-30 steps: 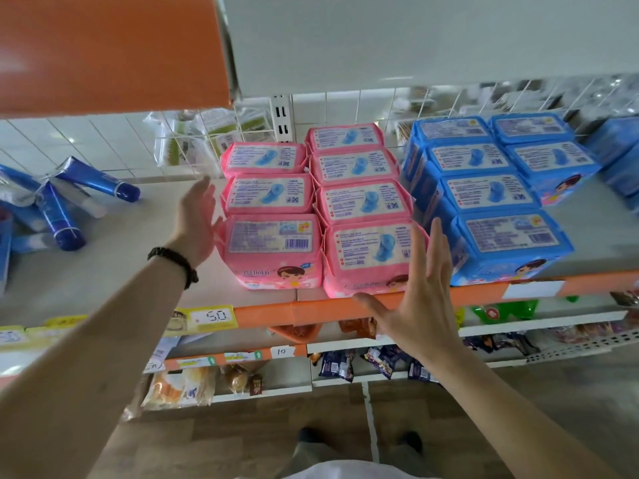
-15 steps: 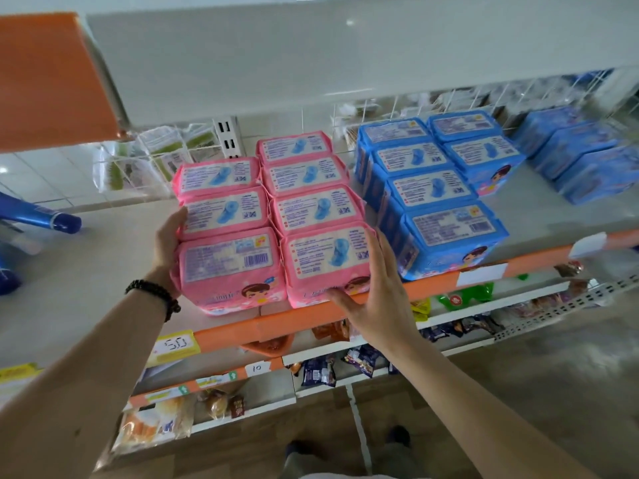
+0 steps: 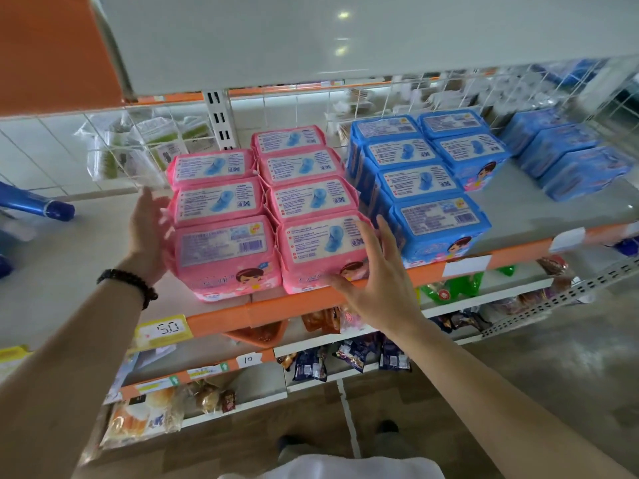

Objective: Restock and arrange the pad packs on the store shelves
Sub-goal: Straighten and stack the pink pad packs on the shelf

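With both grips spread flat, left hand (image 3: 147,236) and right hand (image 3: 375,278) flanking the pink packs (image 3: 262,216), an uneven squeeze could tip the front packs off the shelf (image 3: 86,267) edge.

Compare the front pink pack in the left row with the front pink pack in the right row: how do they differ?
The left front pack shows a barcode label on top; the right front pack shows a label with a blue pad drawing. The left hand lies flat against the left front pack's outer side; the right hand spreads over the right front pack's front corner. Both are pink, stand at the shelf edge and bear a cartoon face.
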